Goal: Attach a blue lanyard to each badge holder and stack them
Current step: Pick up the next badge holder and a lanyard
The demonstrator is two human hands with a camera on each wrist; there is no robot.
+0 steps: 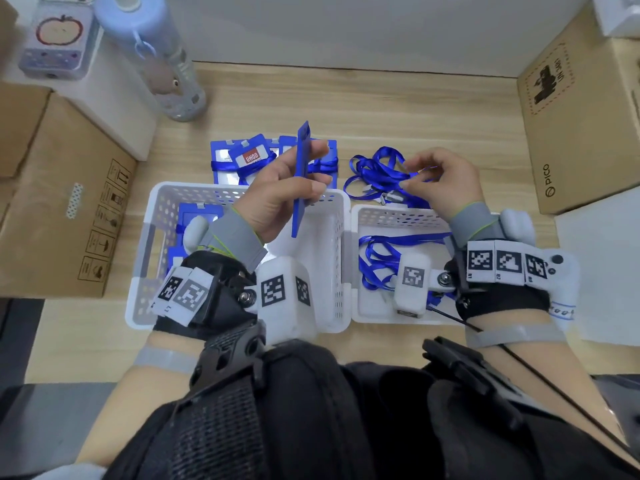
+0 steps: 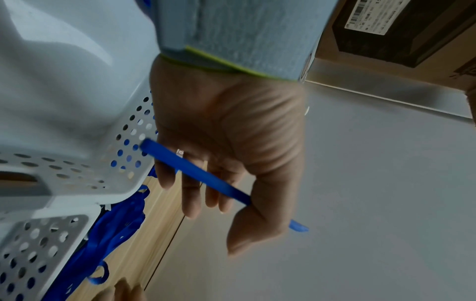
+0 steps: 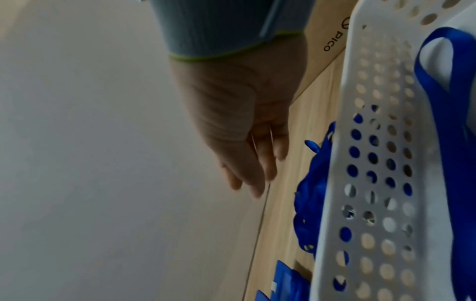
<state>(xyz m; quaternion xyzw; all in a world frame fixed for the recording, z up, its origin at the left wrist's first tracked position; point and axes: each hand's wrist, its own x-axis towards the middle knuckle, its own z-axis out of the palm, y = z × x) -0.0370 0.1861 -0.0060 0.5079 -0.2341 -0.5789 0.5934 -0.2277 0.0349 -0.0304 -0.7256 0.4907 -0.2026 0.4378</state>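
My left hand [image 1: 277, 192] pinches blue badge holder [image 1: 300, 178] edge-on above left basket [image 1: 152, 237], face hidden. My right hand [image 1: 441, 180] over loose lanyards [image 1: 377, 174] on table beyond right basket [image 1: 360, 220]; fingers curled, hold unclear. Finished stack [image 1: 242, 157] far left, partly hidden.

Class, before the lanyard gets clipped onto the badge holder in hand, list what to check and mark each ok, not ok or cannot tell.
1. Left hand grips the badge holder firmly: ok.
2. Holder's slot end is exposed above the fingers: ok.
3. Right hand is at the loose lanyards on the table: ok.
4. Clip pinched: cannot tell.
5. One lanyard separated from the tangle: not ok.
6. Finished stack is within reach: ok.
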